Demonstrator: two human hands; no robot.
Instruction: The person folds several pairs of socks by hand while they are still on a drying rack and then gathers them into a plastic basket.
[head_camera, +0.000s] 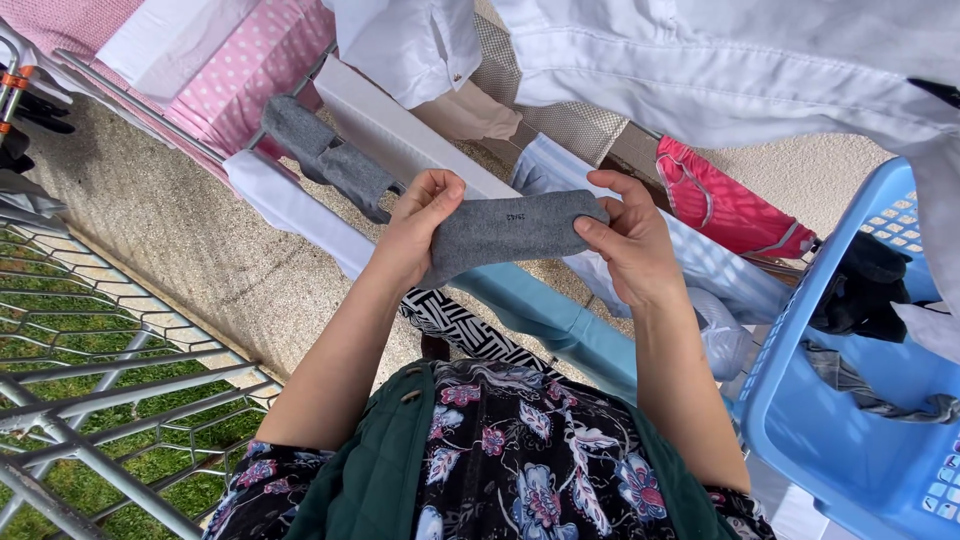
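Note:
A grey sock (510, 232) is stretched flat between both my hands above the drying rack. My left hand (418, 232) pinches its left end with thumb and fingers. Gripping the right end is my right hand (632, 243), thumb on top. A second grey sock (330, 158) hangs over a rack rail just beyond my left hand. Under the held sock lie a light blue cloth (560, 315) and a black-and-white patterned cloth (455, 322) draped on the rack.
A blue laundry basket (810, 430) at the right holds dark and grey garments. White shirts (720, 60), a pink dotted cloth (255, 60) and a red garment (720, 205) hang on the rack. A metal mesh railing (110, 370) runs along the left over grass.

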